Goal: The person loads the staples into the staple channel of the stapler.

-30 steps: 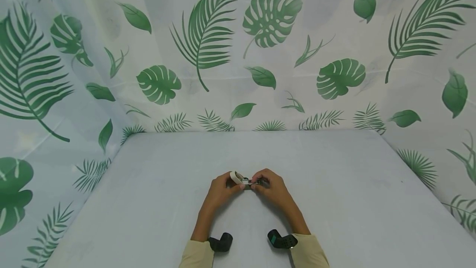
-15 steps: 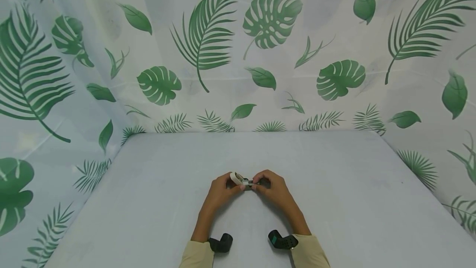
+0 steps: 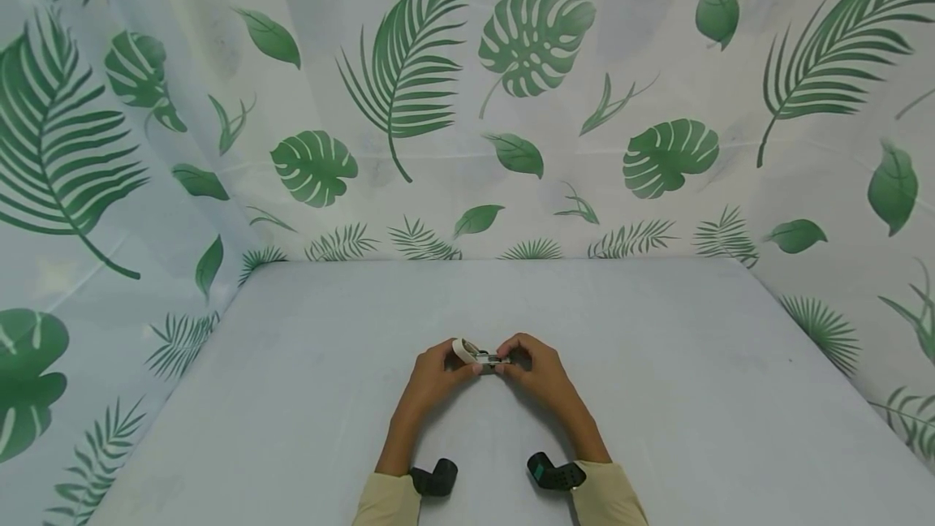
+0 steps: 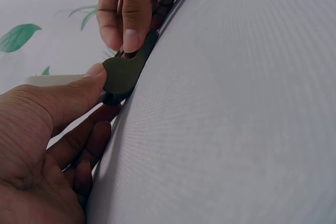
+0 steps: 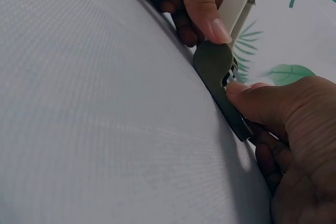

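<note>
A small stapler lies low over the white tabletop between both hands, its cream upper arm swung up and away from the dark green base. Silvery metal shows along its middle in the head view. My left hand grips the rounded hinge end, thumb on the green side. At the other end, my right hand pinches near the notch in the base, thumb tip against the metal part. Its fingertips partly hide that part, so whether they also hold something small is unclear.
The white-covered table stretches around the hands. A leaf-printed cloth rises behind it and at both sides. Black wrist devices sit by the beige sleeves.
The right fingertips have shifted slightly at the stapler's metal part. The left hand keeps its grip, and the stapler stays in nearly the same place.
</note>
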Motion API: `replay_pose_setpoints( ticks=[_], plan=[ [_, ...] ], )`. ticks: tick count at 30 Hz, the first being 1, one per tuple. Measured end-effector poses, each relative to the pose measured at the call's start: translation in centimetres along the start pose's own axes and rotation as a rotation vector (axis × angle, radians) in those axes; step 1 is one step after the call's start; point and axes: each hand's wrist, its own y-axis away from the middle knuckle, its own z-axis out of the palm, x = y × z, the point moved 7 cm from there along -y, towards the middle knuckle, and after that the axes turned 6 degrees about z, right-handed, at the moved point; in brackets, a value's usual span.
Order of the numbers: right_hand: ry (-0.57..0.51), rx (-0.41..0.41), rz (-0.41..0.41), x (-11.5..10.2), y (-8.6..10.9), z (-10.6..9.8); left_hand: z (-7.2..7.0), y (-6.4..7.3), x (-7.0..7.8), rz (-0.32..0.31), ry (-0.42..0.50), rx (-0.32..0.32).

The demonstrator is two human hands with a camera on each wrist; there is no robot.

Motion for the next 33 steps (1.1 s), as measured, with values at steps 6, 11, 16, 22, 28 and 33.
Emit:
replay_pose_setpoints(
  ticks=[6, 11, 16, 22, 28, 33],
  plan=[
    [0.0, 0.006, 0.006, 0.1, 0.1, -0.1, 0.1, 0.1, 0.0, -0.021, 0.01, -0.014],
    [0.043, 0.037, -0.006, 0.3, 0.3, -0.4, 0.0, 0.3, 0.2, -0.021, 0.031, -0.025],
    [0.091, 0.069, -0.03, 0.4, 0.4, -0.7, -0.3, 0.5, 0.4, -0.013, 0.071, -0.01],
    [0.096, 0.054, -0.022, 0.9, 0.5, -0.5, -0.8, 0.9, 1.2, -0.035, 0.16, 0.029],
    [0.098, 0.058, 0.005, 1.2, 0.6, -0.5, -0.9, 1.1, 1.9, -0.061, 0.199, 0.046],
    [0.098, 0.058, 0.021, 1.2, 0.4, -0.6, -0.2, 0.2, 0.7, -0.055, 0.167, 0.075]
  ],
)
